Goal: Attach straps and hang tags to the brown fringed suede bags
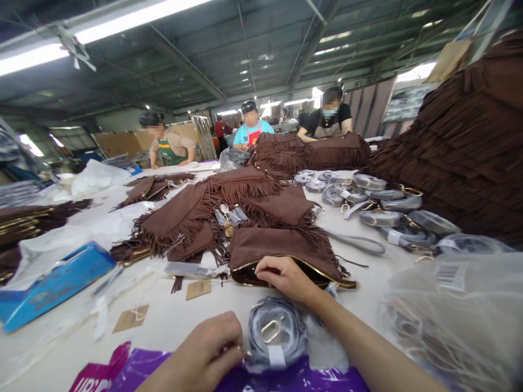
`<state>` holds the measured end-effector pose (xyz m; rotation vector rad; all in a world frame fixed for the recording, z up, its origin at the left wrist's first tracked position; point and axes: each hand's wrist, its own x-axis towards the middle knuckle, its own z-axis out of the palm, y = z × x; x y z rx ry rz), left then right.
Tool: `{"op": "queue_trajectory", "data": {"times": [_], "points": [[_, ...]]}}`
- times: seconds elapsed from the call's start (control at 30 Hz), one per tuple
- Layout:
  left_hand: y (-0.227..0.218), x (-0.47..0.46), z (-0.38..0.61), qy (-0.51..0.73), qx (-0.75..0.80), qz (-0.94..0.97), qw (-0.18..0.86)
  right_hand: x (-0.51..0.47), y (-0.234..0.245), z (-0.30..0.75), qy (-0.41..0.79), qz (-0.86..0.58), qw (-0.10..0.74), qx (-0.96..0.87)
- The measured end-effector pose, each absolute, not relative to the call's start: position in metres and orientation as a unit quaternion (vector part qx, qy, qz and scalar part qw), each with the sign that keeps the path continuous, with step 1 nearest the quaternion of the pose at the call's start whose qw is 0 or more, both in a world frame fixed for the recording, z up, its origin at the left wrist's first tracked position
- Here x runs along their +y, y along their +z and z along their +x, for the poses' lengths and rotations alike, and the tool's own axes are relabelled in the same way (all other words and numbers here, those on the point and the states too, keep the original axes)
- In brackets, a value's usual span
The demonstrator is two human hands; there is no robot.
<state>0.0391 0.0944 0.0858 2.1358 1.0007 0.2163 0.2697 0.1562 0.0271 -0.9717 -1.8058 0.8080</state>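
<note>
A brown fringed zip pouch point(273, 242) lies in front of me with its gold zipper undone. My right hand point(286, 276) reaches across its mouth, fingers bent and closed at the opening; some fingertips are hidden. Just below the pouch is a coiled grey strap point(278, 326) in clear plastic, with a gold clasp and a white label. My left hand point(218, 348) is closed in a pinch at the coil's left edge, by a small metal bit. A brown paper tag point(198, 289) is attached by a string left of the pouch.
More fringed pouches point(245, 185) lie beyond, with a tall brown stack point(461, 141) at right. Several wrapped straps point(379, 198) and a plastic bag point(457, 305) are nearer. A blue tape dispenser point(61, 283) stands left; purple plastic point(327, 379) lies in front. Co-workers point(253, 130) stand opposite.
</note>
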Motion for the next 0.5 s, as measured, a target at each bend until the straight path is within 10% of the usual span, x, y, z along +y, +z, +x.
{"op": "queue_trajectory", "data": {"times": [0.5], "points": [[0.086, 0.173, 0.067, 0.387, 0.350, 0.644, 0.560, 0.156, 0.030, 0.263, 0.408, -0.375, 0.486, -0.676]]}}
